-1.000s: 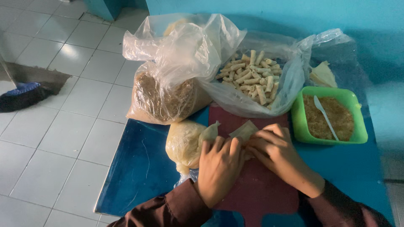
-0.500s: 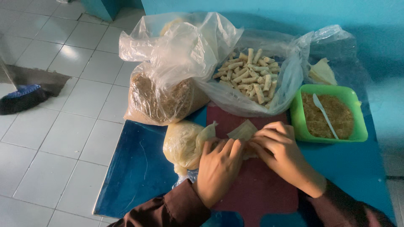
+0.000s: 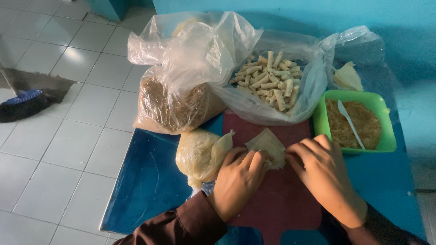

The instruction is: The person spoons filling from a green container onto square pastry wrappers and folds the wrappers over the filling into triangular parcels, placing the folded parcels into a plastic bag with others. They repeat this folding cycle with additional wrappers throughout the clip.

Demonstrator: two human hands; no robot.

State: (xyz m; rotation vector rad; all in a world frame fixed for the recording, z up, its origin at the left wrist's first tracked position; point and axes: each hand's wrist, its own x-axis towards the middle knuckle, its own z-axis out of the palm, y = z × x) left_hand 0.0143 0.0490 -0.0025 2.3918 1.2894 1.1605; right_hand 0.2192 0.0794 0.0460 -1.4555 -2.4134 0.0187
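Both hands are pressed on a pale thin wrapper (image 3: 269,146) lying on the dark red mat (image 3: 277,199), mid-counter. Left hand (image 3: 237,181): fingers curled down over the wrapper's near-left edge, pinning or rolling it. Right hand (image 3: 323,174): fingers bent onto the right edge; how much is actually gripped cannot be told.

Risks, as judged: the sheet looks thin and creased, so a tear is likely if too much pressure is applied; filling could be squeezed out of the ends if the roll is tightened unevenly. The bag of spare wrappers (image 3: 200,154) sits just beside the left hand and could be nudged off the blue counter (image 3: 150,181).

Wrapper appearance: pale yellow, one corner pointing up toward the bag of finished rolls (image 3: 270,81). Green tub of filling (image 3: 354,122) near the right hand.
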